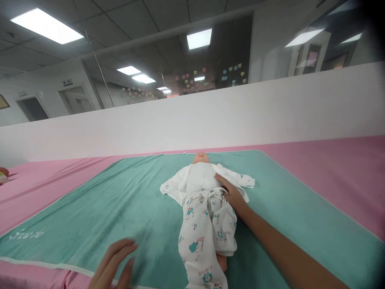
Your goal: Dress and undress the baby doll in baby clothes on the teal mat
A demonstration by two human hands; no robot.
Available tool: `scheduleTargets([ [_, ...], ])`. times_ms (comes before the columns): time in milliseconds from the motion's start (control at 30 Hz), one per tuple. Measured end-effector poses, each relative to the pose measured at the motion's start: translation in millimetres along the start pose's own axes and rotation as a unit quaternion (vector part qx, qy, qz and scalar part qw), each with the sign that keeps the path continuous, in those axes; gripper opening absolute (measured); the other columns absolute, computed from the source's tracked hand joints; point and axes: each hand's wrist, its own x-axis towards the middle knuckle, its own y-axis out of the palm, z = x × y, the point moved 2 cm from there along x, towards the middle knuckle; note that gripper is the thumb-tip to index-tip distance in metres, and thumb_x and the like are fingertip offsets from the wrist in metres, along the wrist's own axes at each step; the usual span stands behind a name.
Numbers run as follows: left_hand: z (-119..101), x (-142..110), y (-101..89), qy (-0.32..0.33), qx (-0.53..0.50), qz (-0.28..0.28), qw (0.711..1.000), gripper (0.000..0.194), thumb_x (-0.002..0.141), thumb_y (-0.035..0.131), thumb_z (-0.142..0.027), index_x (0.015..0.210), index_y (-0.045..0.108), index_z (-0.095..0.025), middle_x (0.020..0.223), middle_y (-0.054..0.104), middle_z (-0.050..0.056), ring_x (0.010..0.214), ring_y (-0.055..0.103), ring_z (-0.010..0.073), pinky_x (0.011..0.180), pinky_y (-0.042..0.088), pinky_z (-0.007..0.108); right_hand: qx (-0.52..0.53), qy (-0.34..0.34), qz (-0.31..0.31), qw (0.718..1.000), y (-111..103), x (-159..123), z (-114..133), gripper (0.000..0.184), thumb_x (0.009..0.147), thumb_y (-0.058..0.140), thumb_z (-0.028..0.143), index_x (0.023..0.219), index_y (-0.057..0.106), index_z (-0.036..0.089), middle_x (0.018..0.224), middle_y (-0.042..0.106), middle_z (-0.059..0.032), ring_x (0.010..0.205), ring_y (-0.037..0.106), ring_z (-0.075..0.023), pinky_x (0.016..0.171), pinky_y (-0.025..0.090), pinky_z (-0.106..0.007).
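A baby doll (201,157) lies on its back, head toward the white wall. It wears a white top (202,178) with its sleeves spread out and white printed trousers (197,228) with a gathered waistband. One bare foot or lower leg shows below the shorter-looking trouser leg. My right hand (231,194) rests against the doll's side at the waistband, fingers stretched along the top; its underside is hidden. Over the mat at lower left, my left hand (116,261) is slightly blurred, its curved fingers apart, holding nothing and away from the doll.
A green mat (120,200) with a pale edge lies over a pink cover (337,172). Behind it runs a low white wall (192,124) with dark glass above. A small colourful object (3,175) is at the far left edge.
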Motion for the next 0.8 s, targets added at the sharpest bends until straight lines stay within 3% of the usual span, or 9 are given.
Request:
scheduleTargets([
  [67,-16,33,16.1,0.017,-0.042,0.041,0.998,0.023,0.085,0.047,-0.03,0.105,0.058,-0.029,0.115,0.055,0.002,0.106,0.054,0.0187,0.089,0.047,0.031,0.007,0.005,-0.002,1.0,-3,-2,4,0.059,0.068,0.04,0.012,0.124,0.048,0.026,0.138,0.039,0.0013,0.13,0.031,-0.0172,0.108,0.029,-0.037],
  [200,-53,115,70.7,0.008,-0.131,0.206,0.97,0.022,0.084,0.047,-0.036,0.099,0.06,-0.027,0.128,0.047,0.002,0.12,0.042,0.0219,0.099,0.037,0.036,0.008,0.016,-0.018,1.0,-8,-4,8,0.056,0.069,0.039,0.01,0.122,0.05,0.026,0.135,0.043,0.0013,0.128,0.035,-0.0164,0.105,0.033,-0.036],
  [333,-77,151,104.4,0.046,-0.153,0.334,0.929,0.023,0.074,0.058,-0.044,0.084,0.061,-0.024,0.142,0.031,-0.001,0.121,0.04,0.0267,0.09,0.041,0.035,-0.031,0.0,-0.006,0.999,-8,-2,12,0.06,0.069,0.039,0.009,0.126,0.046,0.025,0.142,0.034,0.0008,0.133,0.026,-0.0177,0.11,0.025,-0.039],
  [433,-77,159,110.5,0.061,-0.127,0.318,0.937,0.016,0.07,0.061,-0.037,0.072,0.057,-0.021,0.14,0.036,-0.001,0.105,0.051,0.024,0.077,0.043,0.031,-0.073,-0.031,0.05,0.996,-4,1,14,0.064,0.069,0.04,0.008,0.13,0.043,0.025,0.145,0.026,0.0027,0.136,0.015,-0.0172,0.113,0.012,-0.04],
  [533,-69,170,114.4,0.04,-0.114,0.271,0.955,0.006,0.07,0.056,-0.025,0.07,0.052,-0.021,0.105,0.062,0.0,0.088,0.055,0.0193,0.07,0.039,0.027,-0.079,-0.032,0.089,0.992,-2,4,15,0.064,0.072,0.039,0.009,0.133,0.04,0.026,0.146,0.023,0.004,0.136,0.015,-0.0164,0.113,0.011,-0.039],
  [600,-59,179,121.2,0.002,-0.119,0.239,0.964,0.001,0.07,0.051,-0.021,0.07,0.05,-0.021,0.072,0.059,-0.002,0.07,0.053,0.0157,0.061,0.035,0.025,-0.079,-0.026,0.097,0.992,-3,6,16,0.062,0.072,0.039,0.01,0.132,0.042,0.026,0.145,0.026,0.0036,0.135,0.018,-0.0167,0.113,0.012,-0.038],
  [667,-47,186,132.3,-0.052,-0.145,0.202,0.967,0.001,0.07,0.05,-0.021,0.071,0.05,-0.021,0.057,0.046,-0.005,0.057,0.045,0.0127,0.054,0.03,0.023,-0.087,-0.024,0.097,0.991,-5,7,20,0.06,0.071,0.038,0.01,0.128,0.047,0.025,0.141,0.034,0.0028,0.133,0.024,-0.0167,0.112,0.015,-0.037],
  [733,-34,189,147.7,-0.123,-0.226,0.176,0.95,0.006,0.07,0.052,-0.025,0.073,0.05,-0.021,0.055,0.043,-0.006,0.053,0.043,0.0113,0.051,0.028,0.022,-0.101,-0.018,0.078,0.992,-8,8,23,0.055,0.071,0.037,0.011,0.122,0.054,0.025,0.135,0.044,0.0018,0.128,0.034,-0.0168,0.109,0.022,-0.035],
  [800,-22,185,166.1,-0.202,-0.377,0.193,0.883,0.013,0.068,0.056,-0.028,0.079,0.051,-0.021,0.06,0.048,-0.005,0.054,0.046,0.0113,0.051,0.031,0.022,-0.122,-0.007,0.041,0.992,-10,11,25,0.048,0.072,0.036,0.013,0.112,0.06,0.025,0.121,0.057,0.0007,0.114,0.048,-0.0175,0.101,0.032,-0.033],
])
